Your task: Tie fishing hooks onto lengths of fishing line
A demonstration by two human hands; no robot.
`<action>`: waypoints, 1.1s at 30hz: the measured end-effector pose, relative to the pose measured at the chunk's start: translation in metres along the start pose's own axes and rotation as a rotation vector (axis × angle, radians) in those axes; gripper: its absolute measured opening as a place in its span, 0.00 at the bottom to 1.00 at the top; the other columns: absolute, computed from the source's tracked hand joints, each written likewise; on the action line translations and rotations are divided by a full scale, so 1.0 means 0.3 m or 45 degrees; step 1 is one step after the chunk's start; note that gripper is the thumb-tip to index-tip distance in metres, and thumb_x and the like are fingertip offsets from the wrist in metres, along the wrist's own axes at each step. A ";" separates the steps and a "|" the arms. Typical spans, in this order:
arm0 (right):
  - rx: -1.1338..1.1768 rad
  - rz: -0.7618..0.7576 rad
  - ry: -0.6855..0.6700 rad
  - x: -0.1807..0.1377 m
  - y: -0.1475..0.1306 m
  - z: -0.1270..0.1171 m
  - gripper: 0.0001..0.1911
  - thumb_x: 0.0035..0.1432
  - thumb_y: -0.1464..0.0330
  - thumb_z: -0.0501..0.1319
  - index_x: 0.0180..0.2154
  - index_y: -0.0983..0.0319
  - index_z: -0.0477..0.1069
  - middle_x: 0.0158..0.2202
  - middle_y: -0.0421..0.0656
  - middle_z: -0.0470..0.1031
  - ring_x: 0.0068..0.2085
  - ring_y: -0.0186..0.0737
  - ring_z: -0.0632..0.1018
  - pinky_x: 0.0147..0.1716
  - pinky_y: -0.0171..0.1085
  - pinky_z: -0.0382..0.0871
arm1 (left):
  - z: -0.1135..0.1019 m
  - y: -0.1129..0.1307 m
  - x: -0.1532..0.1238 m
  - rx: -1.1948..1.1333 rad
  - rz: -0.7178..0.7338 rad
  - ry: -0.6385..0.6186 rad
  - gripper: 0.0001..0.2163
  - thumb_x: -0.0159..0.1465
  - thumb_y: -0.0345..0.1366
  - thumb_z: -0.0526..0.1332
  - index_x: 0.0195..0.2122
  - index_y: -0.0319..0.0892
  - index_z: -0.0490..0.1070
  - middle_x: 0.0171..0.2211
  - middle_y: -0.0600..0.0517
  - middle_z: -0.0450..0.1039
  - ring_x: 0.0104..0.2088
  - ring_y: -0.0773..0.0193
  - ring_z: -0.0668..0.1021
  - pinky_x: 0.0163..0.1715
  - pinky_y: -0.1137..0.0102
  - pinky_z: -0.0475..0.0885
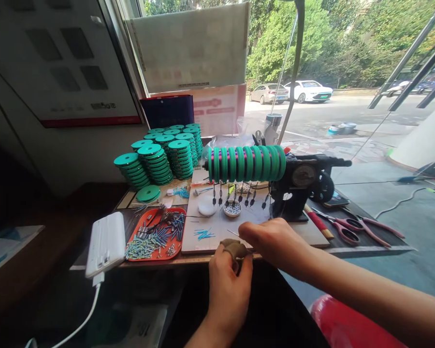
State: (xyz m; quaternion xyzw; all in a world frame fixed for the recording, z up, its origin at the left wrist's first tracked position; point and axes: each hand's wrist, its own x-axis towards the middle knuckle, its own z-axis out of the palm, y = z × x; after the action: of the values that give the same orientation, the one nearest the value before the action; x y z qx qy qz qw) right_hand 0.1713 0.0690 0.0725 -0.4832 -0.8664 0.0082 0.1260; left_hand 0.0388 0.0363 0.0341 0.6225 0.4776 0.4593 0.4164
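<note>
My left hand [229,287] is at the table's front edge, with brown cloth-like covers [235,249] over its fingertips. Its fingers are pinched together; whatever is between them is too small or hidden to name. Close beside it, my right hand [266,237] is closed in a fist, and a thin metal needle-like rod [233,232] sticks out of it to the left. Beyond the hands, a row of green line spools [246,163] sits on the shaft of a black winding machine [293,193]. Small dark weights dangle on lines below the spools.
An orange tray [184,227] holds many small blue-green tubes and metal bits. Blue sticks [204,234], a bowl of white beads [232,209] and a white round lid [206,205] lie on the board. Stacked green spools [152,162], a power bank [107,244], scissors [342,227] and pliers [375,226] surround it.
</note>
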 end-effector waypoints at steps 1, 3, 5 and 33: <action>0.005 0.058 -0.016 0.009 -0.003 -0.009 0.08 0.53 0.75 0.54 0.26 0.64 0.70 0.14 0.37 0.65 0.17 0.30 0.62 0.19 0.31 0.47 | 0.004 -0.005 -0.004 0.111 0.128 0.069 0.06 0.57 0.29 0.56 0.29 0.41 0.73 0.30 0.48 0.71 0.34 0.59 0.72 0.35 0.68 0.66; 0.024 0.108 -0.030 0.029 -0.007 -0.029 0.09 0.55 0.72 0.54 0.26 0.63 0.72 0.15 0.39 0.68 0.18 0.31 0.65 0.19 0.31 0.50 | 0.008 -0.018 -0.009 0.283 0.371 0.155 0.09 0.57 0.27 0.56 0.33 0.42 0.74 0.37 0.44 0.72 0.39 0.55 0.72 0.41 0.65 0.65; 0.058 0.133 -0.067 0.050 -0.006 -0.044 0.08 0.53 0.72 0.57 0.25 0.62 0.73 0.18 0.40 0.71 0.21 0.33 0.69 0.21 0.30 0.53 | 0.006 -0.031 -0.008 0.368 0.554 0.165 0.12 0.57 0.24 0.56 0.37 0.43 0.75 0.40 0.42 0.73 0.40 0.54 0.72 0.42 0.63 0.65; 2.024 0.868 0.315 -0.284 -0.092 0.231 0.15 0.51 0.58 0.59 0.27 0.63 0.65 0.16 0.34 0.62 0.16 0.27 0.63 0.16 0.27 0.55 | 0.048 0.008 -0.028 -0.567 -0.563 -0.281 0.06 0.49 0.34 0.64 0.25 0.37 0.71 0.21 0.55 0.67 0.24 0.69 0.66 0.27 0.74 0.60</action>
State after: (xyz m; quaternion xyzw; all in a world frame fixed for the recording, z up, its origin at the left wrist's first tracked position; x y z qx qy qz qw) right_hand 0.1753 -0.0098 -0.0089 -0.4823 -0.3923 0.5949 0.5095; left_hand 0.0524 0.0265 0.0315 0.4435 0.4413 0.3807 0.6810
